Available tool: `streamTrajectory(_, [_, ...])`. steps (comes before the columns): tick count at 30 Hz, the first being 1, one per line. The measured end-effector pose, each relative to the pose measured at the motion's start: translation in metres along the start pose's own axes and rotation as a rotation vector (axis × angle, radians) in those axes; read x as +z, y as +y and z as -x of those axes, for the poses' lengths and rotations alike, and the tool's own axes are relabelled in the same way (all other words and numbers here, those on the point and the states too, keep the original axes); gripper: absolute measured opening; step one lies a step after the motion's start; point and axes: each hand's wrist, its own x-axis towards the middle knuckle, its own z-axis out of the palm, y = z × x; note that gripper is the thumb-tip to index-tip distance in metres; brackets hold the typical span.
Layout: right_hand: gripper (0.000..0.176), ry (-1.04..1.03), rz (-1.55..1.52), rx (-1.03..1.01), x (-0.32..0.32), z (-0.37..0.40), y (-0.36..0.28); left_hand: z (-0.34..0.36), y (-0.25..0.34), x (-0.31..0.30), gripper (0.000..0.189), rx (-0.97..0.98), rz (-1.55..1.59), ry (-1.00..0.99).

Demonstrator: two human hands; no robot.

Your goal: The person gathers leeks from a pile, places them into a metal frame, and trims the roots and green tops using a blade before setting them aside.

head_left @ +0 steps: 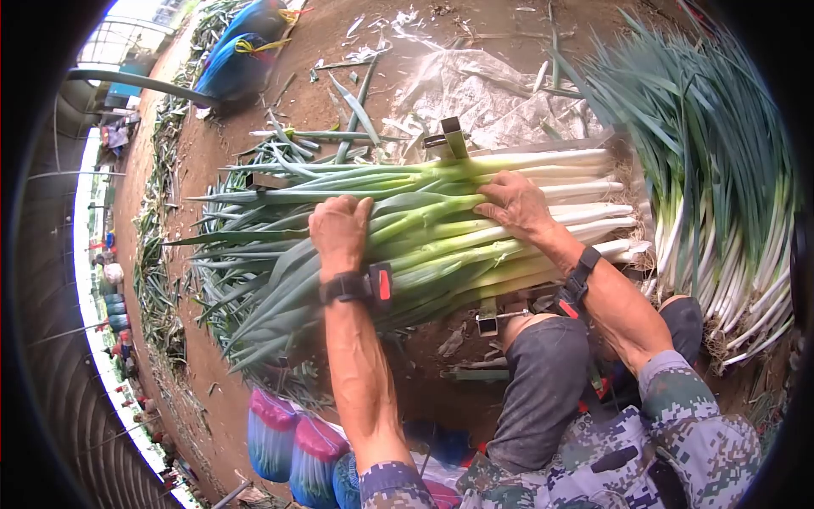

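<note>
A wide layer of green onions [424,246] lies sideways in front of me on a metal frame [452,140], its white roots to the right and its green leaves to the left. My left hand [339,227] has its fingers curled down on the leaves left of the middle. With bent fingers, my right hand [515,204] presses on the stalks where green turns to white. Whatever lies beneath the fingertips of either hand is hidden. Both wrists wear dark straps.
More green onions [712,170] are piled at the right. Blue-wrapped bundles [242,51] lie at the upper left, others [315,450] at the bottom. A crumpled plastic sheet [483,93] lies behind the frame. Loose leaves litter the ground. My knees are near the frame's lower end [488,322].
</note>
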Motion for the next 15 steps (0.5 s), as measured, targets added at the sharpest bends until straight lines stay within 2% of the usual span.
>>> streamTrajectory(1, [0.038, -0.018, -0.008, 0.018, -0.002, -0.002, -0.001, 0.011, 0.001, 0.0, 0.026, 0.038, -0.064, 0.151])
streamTrajectory(2, [0.038, -0.036, -0.016, 0.038, -0.004, -0.003, -0.002, 0.016, 0.0, -0.001, 0.022, 0.069, -0.111, 0.218])
streamTrajectory(4, [0.04, -0.064, -0.036, 0.069, -0.001, -0.002, -0.003, 0.026, -0.004, -0.007, 0.025, 0.076, -0.047, 0.233])
streamTrajectory(7, [0.041, -0.052, -0.054, 0.078, -0.003, -0.007, -0.003, 0.036, 0.008, -0.003, 0.025, 0.146, -0.047, 0.362])
streamTrajectory(10, [0.04, -0.003, -0.084, 0.051, 0.003, -0.003, -0.002, 0.034, -0.001, 0.032, 0.026, 0.155, -0.147, 0.365])
streamTrajectory(11, [0.037, -0.026, 0.0, 0.023, 0.002, -0.006, -0.004, 0.027, -0.005, 0.04, 0.026, 0.157, -0.138, 0.383])
streamTrajectory(12, [0.038, 0.123, -0.05, -0.032, 0.015, -0.005, 0.002, 0.03, -0.015, 0.051, 0.026, 0.174, -0.103, 0.389])
streamTrajectory(15, [0.04, 0.053, 0.009, 0.036, 0.011, -0.006, 0.001, 0.026, -0.015, 0.049, 0.028, 0.157, -0.074, 0.296])
